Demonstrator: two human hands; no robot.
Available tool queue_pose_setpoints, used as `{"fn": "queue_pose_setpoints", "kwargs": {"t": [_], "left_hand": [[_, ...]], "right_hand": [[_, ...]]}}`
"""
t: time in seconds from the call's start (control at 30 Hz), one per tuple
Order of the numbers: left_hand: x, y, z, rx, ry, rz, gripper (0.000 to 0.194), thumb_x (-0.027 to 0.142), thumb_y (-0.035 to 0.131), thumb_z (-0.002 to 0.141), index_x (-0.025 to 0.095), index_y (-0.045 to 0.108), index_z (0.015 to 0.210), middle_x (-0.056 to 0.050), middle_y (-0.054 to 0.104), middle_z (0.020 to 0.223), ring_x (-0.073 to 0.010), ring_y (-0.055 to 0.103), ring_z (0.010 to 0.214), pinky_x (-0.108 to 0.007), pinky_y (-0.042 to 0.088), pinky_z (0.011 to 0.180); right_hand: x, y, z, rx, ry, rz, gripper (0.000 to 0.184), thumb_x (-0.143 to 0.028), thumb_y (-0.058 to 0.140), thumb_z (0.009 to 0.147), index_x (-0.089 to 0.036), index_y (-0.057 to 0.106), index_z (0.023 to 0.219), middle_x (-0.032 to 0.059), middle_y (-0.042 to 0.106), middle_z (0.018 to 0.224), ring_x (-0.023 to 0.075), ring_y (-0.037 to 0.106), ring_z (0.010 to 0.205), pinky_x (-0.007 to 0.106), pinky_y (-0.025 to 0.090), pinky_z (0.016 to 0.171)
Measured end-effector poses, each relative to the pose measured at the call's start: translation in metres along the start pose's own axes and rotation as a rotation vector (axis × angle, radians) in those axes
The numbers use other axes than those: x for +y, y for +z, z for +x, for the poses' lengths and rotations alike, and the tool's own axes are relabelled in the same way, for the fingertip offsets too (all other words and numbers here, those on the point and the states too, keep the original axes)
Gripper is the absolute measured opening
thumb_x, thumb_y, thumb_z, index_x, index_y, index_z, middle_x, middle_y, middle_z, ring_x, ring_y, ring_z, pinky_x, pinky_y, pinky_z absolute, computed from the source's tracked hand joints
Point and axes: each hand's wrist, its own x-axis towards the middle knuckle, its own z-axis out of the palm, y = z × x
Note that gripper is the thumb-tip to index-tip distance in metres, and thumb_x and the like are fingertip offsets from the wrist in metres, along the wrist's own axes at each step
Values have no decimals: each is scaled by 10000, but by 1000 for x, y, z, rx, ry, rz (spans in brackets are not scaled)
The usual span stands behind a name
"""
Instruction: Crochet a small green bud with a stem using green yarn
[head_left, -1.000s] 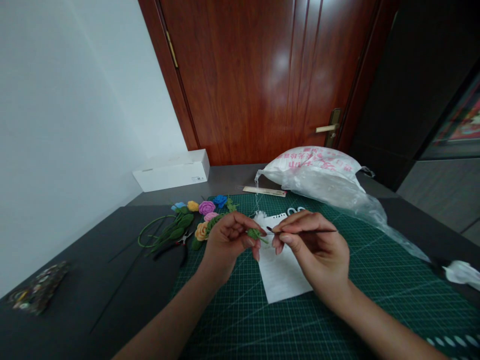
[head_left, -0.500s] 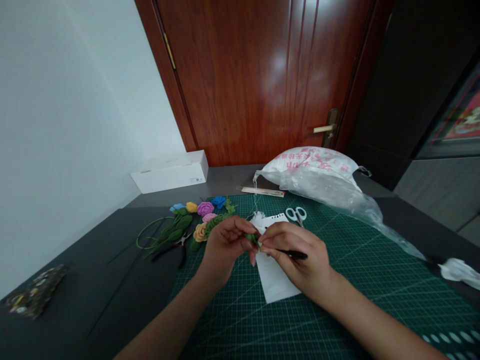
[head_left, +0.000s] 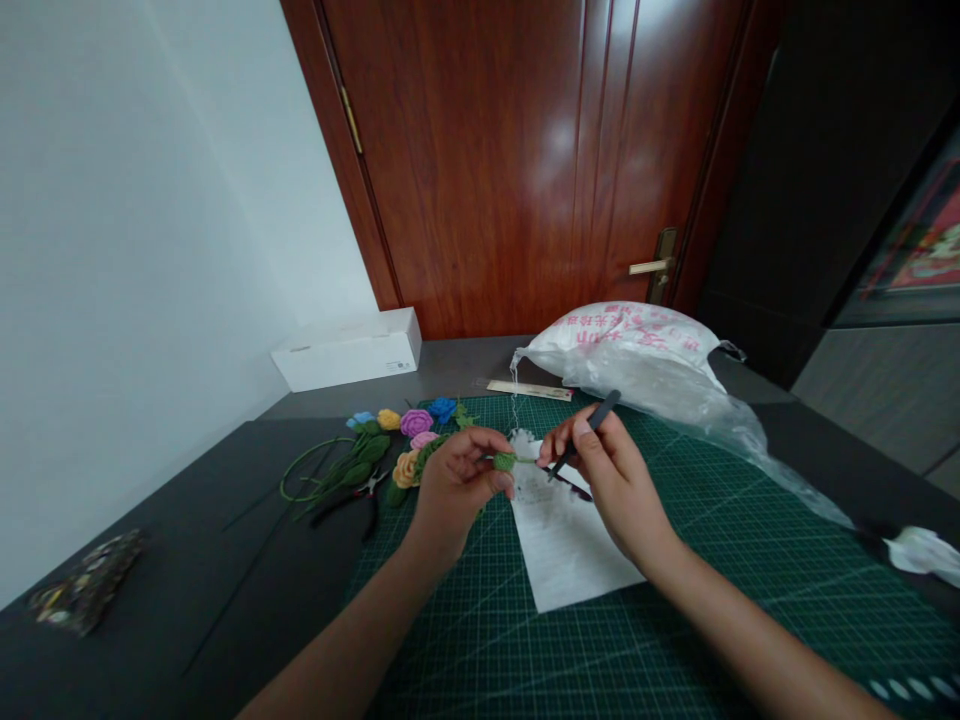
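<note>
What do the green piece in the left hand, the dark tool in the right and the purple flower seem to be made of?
Green piece: probably yarn, matte, judging by its bumpy, stitched-looking surface.
Dark tool: coated metal or plastic, unclear which; its surface looks smooth, low-shine.
Purple flower: likely yarn too, matte, with thick, layered petals.

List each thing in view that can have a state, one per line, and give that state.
Left hand: pinching the green piece
Green piece: held up off the paper
Right hand: closed on the dark tool
Dark tool: held at a slant
Paper: lying on the cutting mat
Pliers: lying down, handles spread
Printed bag: bulging
Door: shut
</note>
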Motion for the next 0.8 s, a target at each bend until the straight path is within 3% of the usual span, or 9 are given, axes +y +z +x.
{"fn": "queue_pose_setpoints", "kwargs": {"t": [0.1, 0.17, 0.27, 0.37, 0.5, 0.63, 0.8], "left_hand": [[0, 0, 0, 14, 0, -4, 231, 57, 814, 653, 150, 707, 836, 4, 682, 784, -113, 634, 592, -237, 557, 537], [-1, 0, 0, 0, -23, -1, 235, 67, 813, 663, 150, 700, 852, 9, 683, 766, -110, 632, 564, -235, 551, 521], [-2, -1, -1, -33, -55, 23, 221, 97, 809, 692, 148, 684, 867, 22, 677, 711, -107, 629, 500, -231, 531, 492], [-2, 1, -3, -66, -71, 73, 185, 157, 795, 757, 140, 679, 900, 23, 668, 705, -107, 634, 476, -236, 525, 484], [0, 3, -3, -91, -87, 57, 272, 202, 761, 822, 147, 663, 1070, 5, 682, 795, -118, 646, 517, -278, 569, 519], [-1, 3, -3, -123, -76, 80, 246, 222, 732, 855, 158, 641, 1074, 6, 662, 777, -139, 651, 558, -306, 592, 544], [-3, 1, -7, -130, 61, 430, 207, 218, 687, 885, 191, 664, 1089, -24, 682, 873, -121, 626, 562, -257, 536, 536]], "right_hand": [[9, 1, -2, -155, 116, 3, 273, -487, 512, 1010, -229, 588, 967, -55, 507, 648, 122, 496, 516, 264, 418, 504], [13, 1, -4, -208, 128, -110, 260, -467, 582, 974, -224, 623, 1056, -69, 466, 622, 122, 447, 506, 258, 365, 493], [16, 1, -6, -181, 34, -347, 169, -374, 678, 915, -212, 664, 961, -20, 577, 707, 152, 545, 644, 280, 414, 604], [16, -1, -7, -156, -39, -457, 168, -342, 647, 934, -207, 636, 834, 8, 635, 761, 167, 586, 709, 285, 431, 652], [18, -5, -4, -117, -50, -467, 194, -347, 627, 946, -205, 616, 815, 5, 637, 745, 159, 585, 670, 273, 437, 629], [21, -5, -2, -115, -28, -436, 192, -342, 627, 941, -202, 615, 811, 7, 638, 742, 156, 577, 662, 269, 432, 615], [21, -4, -2, -160, -12, -426, 160, -309, 620, 918, -204, 609, 798, -3, 616, 728, 153, 555, 659, 268, 422, 619]]}}
